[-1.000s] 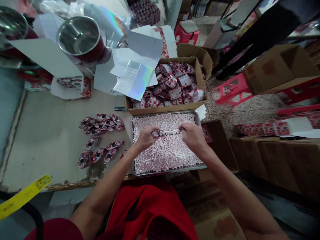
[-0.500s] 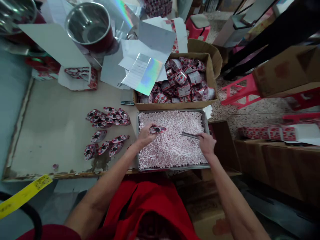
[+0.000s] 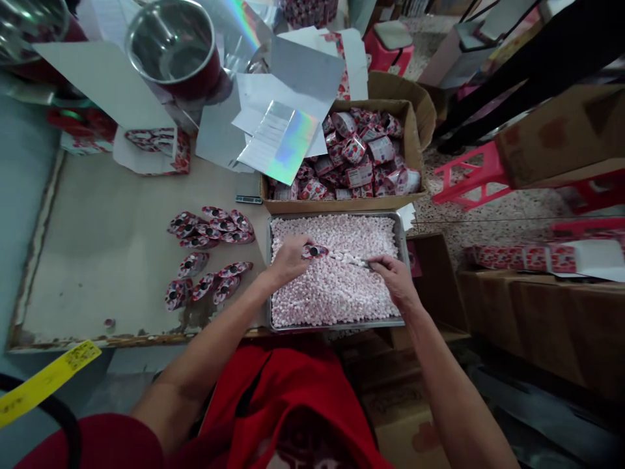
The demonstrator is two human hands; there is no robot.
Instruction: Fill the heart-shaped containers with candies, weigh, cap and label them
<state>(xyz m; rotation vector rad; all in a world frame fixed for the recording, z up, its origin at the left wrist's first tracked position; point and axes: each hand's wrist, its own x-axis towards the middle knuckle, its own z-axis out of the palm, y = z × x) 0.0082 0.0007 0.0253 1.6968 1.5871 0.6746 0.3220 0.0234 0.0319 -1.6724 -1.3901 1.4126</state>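
Your left hand [image 3: 289, 260] pinches a small red-and-white pouch [image 3: 316, 250] over the far-left part of the tray [image 3: 342, 324] of pink-and-white candies [image 3: 336, 294], fingers closed on it. Your right hand [image 3: 398, 281] grips a narrow metal chute [image 3: 359, 262] lined with candies, tip at the pouch mouth. This looks like the filling step, and it calls for keeping chute and mouth aligned. Filled pouches [image 3: 209, 228] lie left on the table [image 3: 122, 215].
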